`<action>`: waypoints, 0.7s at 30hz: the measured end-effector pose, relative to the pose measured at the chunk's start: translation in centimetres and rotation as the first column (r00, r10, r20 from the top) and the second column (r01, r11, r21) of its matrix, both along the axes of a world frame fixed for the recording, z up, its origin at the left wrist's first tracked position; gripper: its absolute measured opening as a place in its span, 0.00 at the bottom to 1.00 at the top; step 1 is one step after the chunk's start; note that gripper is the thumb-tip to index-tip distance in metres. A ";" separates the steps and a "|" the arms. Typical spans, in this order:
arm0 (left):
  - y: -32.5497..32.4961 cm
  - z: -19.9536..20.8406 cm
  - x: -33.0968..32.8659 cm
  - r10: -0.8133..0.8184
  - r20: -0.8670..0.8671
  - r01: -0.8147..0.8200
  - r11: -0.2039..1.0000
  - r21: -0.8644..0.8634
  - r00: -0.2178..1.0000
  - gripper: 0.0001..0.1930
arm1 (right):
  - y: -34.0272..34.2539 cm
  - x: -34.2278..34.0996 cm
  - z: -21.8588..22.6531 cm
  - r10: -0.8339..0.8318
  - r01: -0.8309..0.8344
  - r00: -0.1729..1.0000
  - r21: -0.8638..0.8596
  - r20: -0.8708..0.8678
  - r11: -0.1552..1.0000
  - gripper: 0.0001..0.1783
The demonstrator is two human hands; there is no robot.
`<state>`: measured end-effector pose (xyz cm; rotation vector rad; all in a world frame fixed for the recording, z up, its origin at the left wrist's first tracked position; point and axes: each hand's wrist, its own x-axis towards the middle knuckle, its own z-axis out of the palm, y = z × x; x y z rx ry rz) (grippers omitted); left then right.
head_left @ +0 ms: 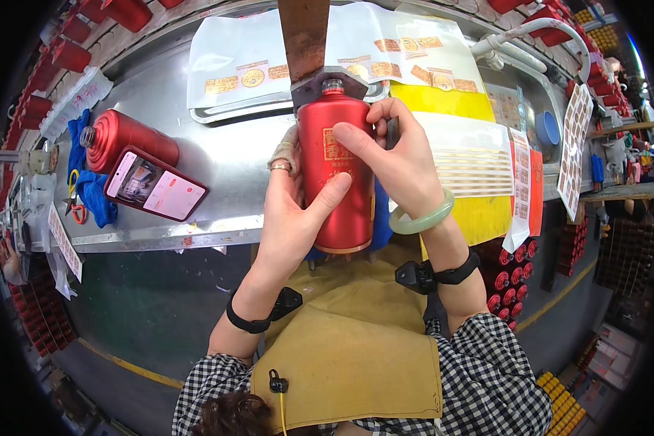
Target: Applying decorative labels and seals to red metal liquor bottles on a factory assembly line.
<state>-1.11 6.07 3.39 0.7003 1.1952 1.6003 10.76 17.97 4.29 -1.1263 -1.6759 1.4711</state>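
A red bottle (336,192) with a gold decal on its front stands in front of me, neck pointing away. My left hand (298,211) is wrapped around its left side, thumb across the lower front; a finger wears a pale wrap and a ring. On the upper right, my right hand (400,145) lays its thumb on the gold decal (334,145) while its other fingers curl beside the bottle. A small dark piece (392,135) shows between those fingers; I cannot tell what it is. Behind the bottle's neck sits a dark angular metal bracket (305,43).
On the metal bench at left lie a second red bottle (134,138), a phone (156,184), blue cloth (94,200) and scissors (74,207). Decal sheets (232,58) lie across the back. Striped sheets (472,163) and yellow sheets (479,218) lie right, near a bent pipe (538,29).
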 end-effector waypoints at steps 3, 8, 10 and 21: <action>-0.1 -0.1 0.1 -0.001 0.013 0.001 1.000 0.000 1.000 0.38 | -0.1 0.0 0.2 0.009 -0.009 1.000 -0.004 -0.004 1.000 0.25; -0.1 -0.3 -0.7 -0.027 0.142 0.025 1.000 0.011 0.990 0.38 | 0.2 0.5 0.2 0.017 -0.025 0.996 -0.091 -0.091 0.996 0.22; -0.4 -0.5 -1.6 -0.013 0.187 0.014 1.000 -0.006 0.982 0.37 | 0.1 0.7 0.5 0.021 -0.051 0.980 -0.147 -0.197 0.988 0.20; 0.0 -0.4 -0.3 0.000 0.092 -0.001 1.000 0.006 0.996 0.34 | -0.4 0.5 0.0 0.035 -0.041 0.996 -0.071 -0.084 0.997 0.22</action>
